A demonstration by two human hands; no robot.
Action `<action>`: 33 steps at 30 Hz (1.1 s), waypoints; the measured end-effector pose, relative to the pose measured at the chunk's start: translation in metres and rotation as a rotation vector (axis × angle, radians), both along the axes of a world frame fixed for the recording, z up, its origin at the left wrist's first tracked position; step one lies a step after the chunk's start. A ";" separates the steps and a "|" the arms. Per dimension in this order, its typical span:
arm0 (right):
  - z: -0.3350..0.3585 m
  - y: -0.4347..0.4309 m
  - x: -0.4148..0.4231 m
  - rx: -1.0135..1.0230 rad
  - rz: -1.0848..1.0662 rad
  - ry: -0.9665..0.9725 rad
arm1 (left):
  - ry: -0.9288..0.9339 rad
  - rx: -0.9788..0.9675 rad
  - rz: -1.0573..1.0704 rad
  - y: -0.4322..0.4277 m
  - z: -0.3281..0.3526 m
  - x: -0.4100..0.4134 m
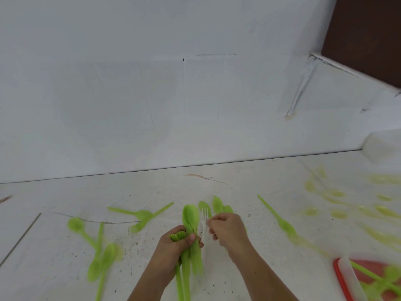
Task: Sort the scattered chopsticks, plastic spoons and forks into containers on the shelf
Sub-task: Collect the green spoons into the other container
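- The left hand [173,246], nearest the camera, has its grip curled round a bundle of green spoons and forks [191,218]. The thumb presses across the handles, and the spoon bowls stand up above the fist.
- The right hand [227,229] is just beside it, fingers curled, its grip pinching a white fork [204,216] that stands tines up against the bundle.
- The bench [249,181] is white, speckled with dark flecks and crossed by thin cracks and a rusty smear.
- Loose green spoons [102,263] lie to the left. A crossed spoon and fork [141,215] lie beyond them, and more spoon bowls [217,205] show behind the right hand.
- A long green fork [282,222] lies to the right, and blurred yellowish cutlery [338,213] is scattered further right.
- A red-rimmed container [338,274] at the lower right corner holds green cutlery.
- A plain white wall [152,94] rises behind the bench. A white bracket [303,83] slants up to a brown panel [368,35] at the upper right.
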State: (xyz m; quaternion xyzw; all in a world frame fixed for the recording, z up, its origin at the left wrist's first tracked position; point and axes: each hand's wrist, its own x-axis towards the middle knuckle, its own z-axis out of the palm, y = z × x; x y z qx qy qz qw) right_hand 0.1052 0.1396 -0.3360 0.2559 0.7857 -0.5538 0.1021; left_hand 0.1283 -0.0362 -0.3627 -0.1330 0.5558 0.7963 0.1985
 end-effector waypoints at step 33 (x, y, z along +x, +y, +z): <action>0.011 0.004 0.003 0.097 0.120 0.316 | 0.074 -0.165 0.039 0.041 0.024 -0.007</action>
